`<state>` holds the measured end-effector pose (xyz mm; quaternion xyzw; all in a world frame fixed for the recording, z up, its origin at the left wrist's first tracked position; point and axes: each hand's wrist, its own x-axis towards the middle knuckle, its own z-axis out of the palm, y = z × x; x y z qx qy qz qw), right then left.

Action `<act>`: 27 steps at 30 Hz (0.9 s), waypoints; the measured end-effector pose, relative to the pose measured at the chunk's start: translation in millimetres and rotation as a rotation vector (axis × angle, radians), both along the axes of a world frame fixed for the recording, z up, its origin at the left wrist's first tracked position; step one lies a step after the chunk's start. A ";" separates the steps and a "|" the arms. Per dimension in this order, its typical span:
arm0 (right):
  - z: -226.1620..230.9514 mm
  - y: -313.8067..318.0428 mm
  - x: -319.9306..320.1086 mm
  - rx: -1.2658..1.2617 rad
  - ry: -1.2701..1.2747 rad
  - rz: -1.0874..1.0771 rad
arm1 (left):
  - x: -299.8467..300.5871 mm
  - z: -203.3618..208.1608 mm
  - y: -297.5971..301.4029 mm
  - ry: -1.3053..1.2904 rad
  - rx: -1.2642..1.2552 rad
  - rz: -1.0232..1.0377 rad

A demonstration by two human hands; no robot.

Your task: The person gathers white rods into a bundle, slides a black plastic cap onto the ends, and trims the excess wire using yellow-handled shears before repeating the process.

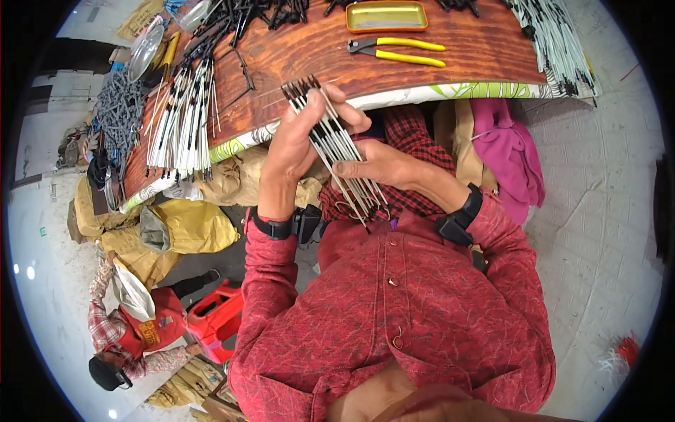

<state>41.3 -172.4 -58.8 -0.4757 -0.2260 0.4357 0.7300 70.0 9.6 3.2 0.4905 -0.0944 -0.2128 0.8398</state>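
Observation:
Over my lap, in front of the table edge, a slanting bundle of thin white and silvery rods [335, 144] with dark ends is held in both hands; they look like umbrella ribs. My left hand [299, 130] is closed around the upper part, its thumb pressed near the dark top ends. My right hand [383, 165] grips the bundle lower down, the thumb laid across the rods and the other fingers partly hidden behind. The lower ends hang close to my red shirt. Beyond them on the table lie cutting pliers [401, 52] with yellow handles.
The wooden-patterned table [295, 53] carries a shallow orange-rimmed tray [387, 15], black parts, a left pile of white rods [184, 116] and another at the right [555, 49]. A purple cloth [508, 151] hangs below. At lower left, a person [140, 323] is near a red plastic stool [218, 320].

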 end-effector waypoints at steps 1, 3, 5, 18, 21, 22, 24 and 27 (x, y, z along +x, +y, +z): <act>-1.0 1.4 0.0 0.003 -0.001 -0.024 | -0.5 1.1 0.5 -0.033 -0.051 -0.029; -1.1 2.0 -2.1 0.009 0.013 -0.081 | -3.3 0.9 -0.9 -0.064 -0.106 -0.073; -0.3 0.9 -1.0 0.008 0.012 -0.105 | -5.7 1.0 -2.4 -0.125 -0.011 -0.079; 42.3 11.1 4.8 0.031 -0.673 -0.556 | 7.7 59.5 -1.4 -0.906 0.647 -0.178; 30.6 17.2 21.2 0.083 -0.714 -0.600 | 23.1 39.4 0.2 -0.948 0.783 -0.098; 28.5 21.0 25.4 0.129 -0.703 -0.625 | 24.8 34.7 -1.6 -0.956 0.852 -0.049; 25.5 23.1 29.0 0.173 -0.684 -0.643 | 23.2 28.8 -4.4 -0.864 0.787 -0.039; 28.2 23.0 21.9 0.184 -0.566 -0.598 | 17.4 28.2 -4.5 -0.682 0.658 -0.013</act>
